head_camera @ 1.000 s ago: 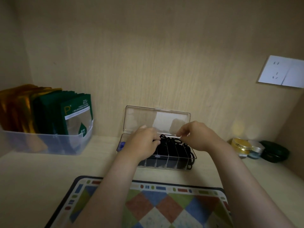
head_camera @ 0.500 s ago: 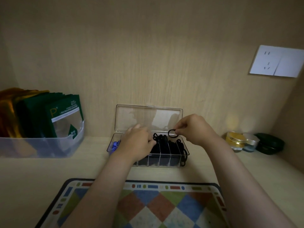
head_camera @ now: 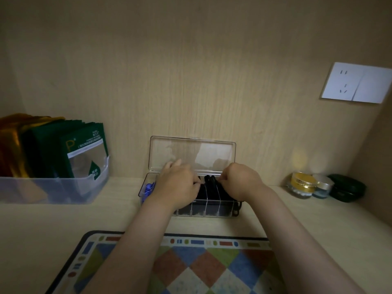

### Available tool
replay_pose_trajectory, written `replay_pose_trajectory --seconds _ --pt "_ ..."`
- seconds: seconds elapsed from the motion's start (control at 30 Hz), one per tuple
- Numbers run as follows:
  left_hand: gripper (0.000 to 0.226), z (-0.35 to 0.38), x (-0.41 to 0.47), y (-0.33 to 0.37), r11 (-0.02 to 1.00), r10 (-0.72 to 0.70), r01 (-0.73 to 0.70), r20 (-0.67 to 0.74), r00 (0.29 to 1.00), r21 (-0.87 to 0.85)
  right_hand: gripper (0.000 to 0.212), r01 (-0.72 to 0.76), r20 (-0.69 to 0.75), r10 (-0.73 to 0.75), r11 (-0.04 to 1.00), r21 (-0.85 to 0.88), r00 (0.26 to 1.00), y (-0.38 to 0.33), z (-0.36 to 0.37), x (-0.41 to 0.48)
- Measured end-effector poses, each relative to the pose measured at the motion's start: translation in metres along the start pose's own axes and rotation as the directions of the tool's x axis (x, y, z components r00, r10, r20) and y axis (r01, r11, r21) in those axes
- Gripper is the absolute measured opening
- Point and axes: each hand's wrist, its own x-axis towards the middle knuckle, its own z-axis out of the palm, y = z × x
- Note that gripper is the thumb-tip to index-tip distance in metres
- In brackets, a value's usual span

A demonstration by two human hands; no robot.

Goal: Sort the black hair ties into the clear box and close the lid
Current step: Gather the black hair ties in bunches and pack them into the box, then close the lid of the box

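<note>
I see black elastic hair ties (head_camera: pixel 209 184) in the clear plastic divided box (head_camera: pixel 212 212), lid (head_camera: pixel 191 152) upright, on the pale worktop (head_camera: pixel 84 217). My left hand (head_camera: pixel 178 184) rests there, grip loose; my right hand (head_camera: pixel 240 181), grip I cannot tell.

The left hand (head_camera: pixel 178 183) and right hand (head_camera: pixel 239 181) cover the middle of the clear box (head_camera: pixel 214 210) and hide most of its compartments. The fingertips of the right hand curl out of sight, so whether either hand grips a tie cannot be determined. The hair ties (head_camera: pixel 209 182) merge into one dark mass and cannot be counted. Blue items (head_camera: pixel 149 186) at the box's left end are too small to identify. Print on the green packets (head_camera: pixel 84 149) is illegible. The plastic bin (head_camera: pixel 53 190) is cut off by the left edge, the wall socket (head_camera: pixel 356 85) by the right and the patterned mat (head_camera: pixel 201 264) by the bottom.
</note>
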Motion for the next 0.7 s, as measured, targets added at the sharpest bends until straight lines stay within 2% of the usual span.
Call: replay_pose_trajectory --seconds 0.2,0.4,0.6,0.7 --pt "0.044 0.003 0.001 0.010 0.997 -0.019 0.006 0.171 0.985 0.073 0.032 -0.007 0.053 0.002 0.996 0.089 0.999 0.004 -0.011 0.001" --pt "0.050 -0.003 -0.001 0.014 0.992 -0.029 0.003 0.207 0.978 0.128 0.027 0.065 -0.023 -0.063 0.994 0.089 0.998 0.000 -0.023 -0.006" --pt "0.024 -0.002 -0.002 0.012 0.999 -0.010 0.014 0.114 0.993 -0.038 0.035 0.206 0.084 -0.191 0.948 -0.242 0.978 -0.007 -0.002 -0.008" --pt "0.022 -0.004 -0.002 0.009 0.992 0.001 0.003 0.028 1.000 -0.123 0.033 0.192 0.079 -0.179 0.959 -0.209 0.981 -0.007 -0.004 -0.008"
